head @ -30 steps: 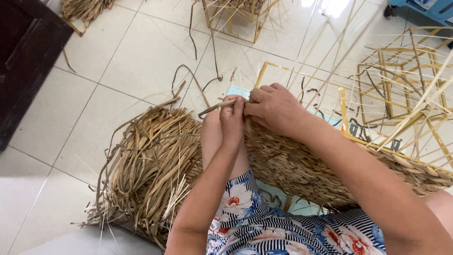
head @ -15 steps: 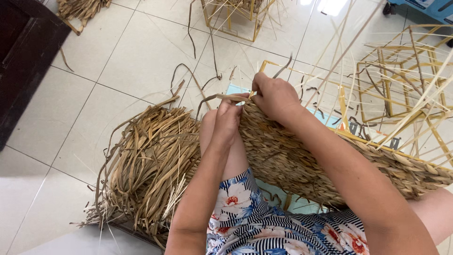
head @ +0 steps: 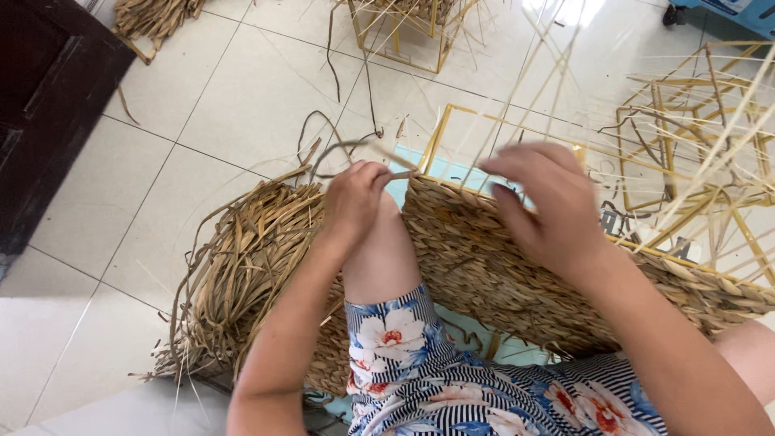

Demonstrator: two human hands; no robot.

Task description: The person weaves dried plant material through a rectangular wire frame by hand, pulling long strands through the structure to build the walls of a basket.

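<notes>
Here, the left hand point(head: 353, 196) pinches a dried grass strand point(head: 343, 147) at the top edge of a half-woven straw basket panel point(head: 500, 274) lying across the person's knee; the right hand point(head: 542, 202) hovers open above its yellow frame; loose straw point(head: 242, 266) is heaped just left.

Two hands: left hand point(head: 353, 198), right hand point(head: 542, 206). One woven straw panel point(head: 517, 274) across the lap. Two loose dried-straw piles: big one point(head: 238, 270), small one point(head: 153, 14). Three bare yellow wire frames: point(head: 404, 32), point(head: 694, 121), point(head: 452, 133).
</notes>
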